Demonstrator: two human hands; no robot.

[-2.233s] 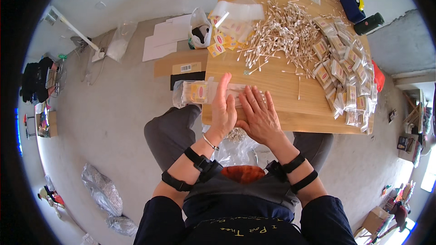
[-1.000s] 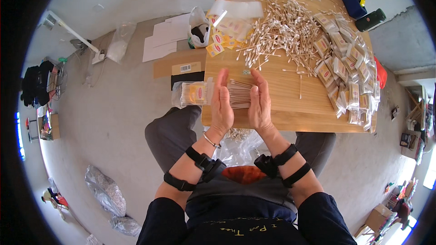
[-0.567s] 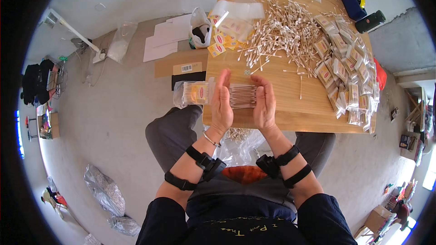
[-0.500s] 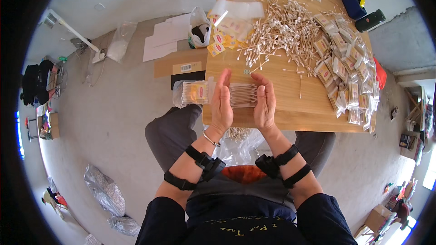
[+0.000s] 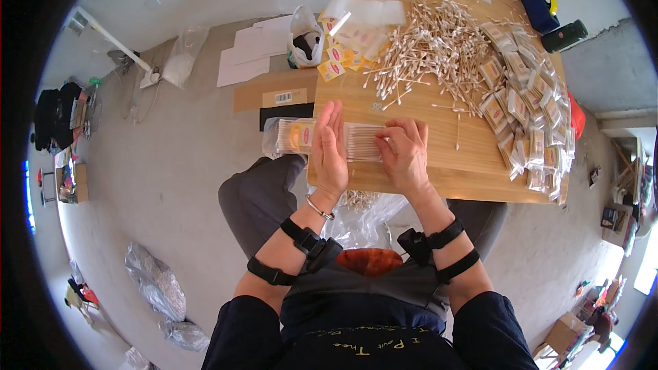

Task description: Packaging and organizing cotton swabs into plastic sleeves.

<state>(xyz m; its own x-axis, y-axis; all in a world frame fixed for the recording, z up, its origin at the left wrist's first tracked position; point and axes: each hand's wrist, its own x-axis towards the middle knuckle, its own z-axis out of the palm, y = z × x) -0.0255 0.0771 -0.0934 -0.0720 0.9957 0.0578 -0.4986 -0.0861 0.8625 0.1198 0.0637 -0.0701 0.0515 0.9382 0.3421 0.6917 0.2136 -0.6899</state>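
Observation:
My left hand stands on edge against the left end of a loose bundle of cotton swabs on the wooden table. My right hand presses against the bundle's right end, fingers curled over it. The swabs lie squeezed in a row between both palms. Just left of my left hand lies a clear packet of swabs with a yellow label, overhanging the table's near-left corner.
A big loose heap of cotton swabs covers the table's middle. Filled packets pile up along the right edge. Yellow labels and clear bags sit at the far left. A plastic bag rests on my lap. Papers and cardboard lie on the floor.
My hands rose from lying flat on the table to upright palms, closing on the swab bundle; the right hand has since curled its fingers over the bundle's end.

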